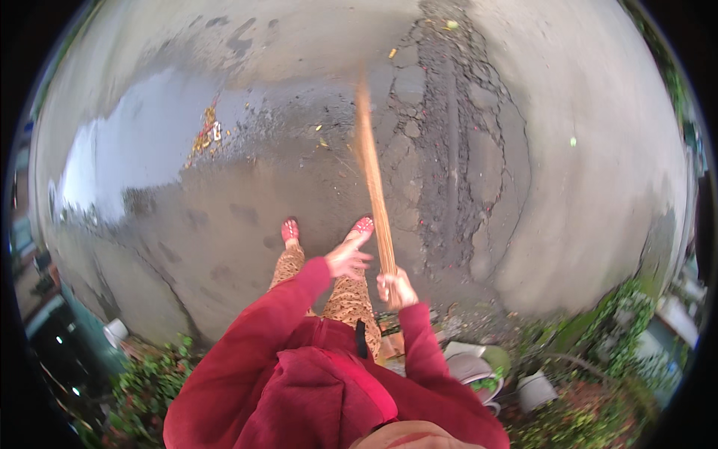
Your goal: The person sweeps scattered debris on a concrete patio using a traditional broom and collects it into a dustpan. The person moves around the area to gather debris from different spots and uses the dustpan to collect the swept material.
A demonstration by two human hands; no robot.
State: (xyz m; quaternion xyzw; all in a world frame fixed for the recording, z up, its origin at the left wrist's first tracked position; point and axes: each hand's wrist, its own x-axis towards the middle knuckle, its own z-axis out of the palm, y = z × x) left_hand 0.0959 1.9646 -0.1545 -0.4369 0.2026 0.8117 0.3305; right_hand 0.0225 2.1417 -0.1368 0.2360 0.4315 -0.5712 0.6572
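Note:
My right hand is wrapped round the bound end of a stick broom, a bundle of thin brown sticks. The broom reaches away from me over the wet ground, and its far end is smeared by motion. To the left of it, my left hand is held out with the fingers apart, touching nothing that I can see. Both arms are in dark red sleeves. A small heap of yellow and brown leaves with a white scrap lies at the edge of a puddle on the far left.
Broken, cracked paving runs away from me right of the broom. My feet in red sandals stand on damp concrete. Pale pots and plants line the near right side; leafy plants grow at the near left.

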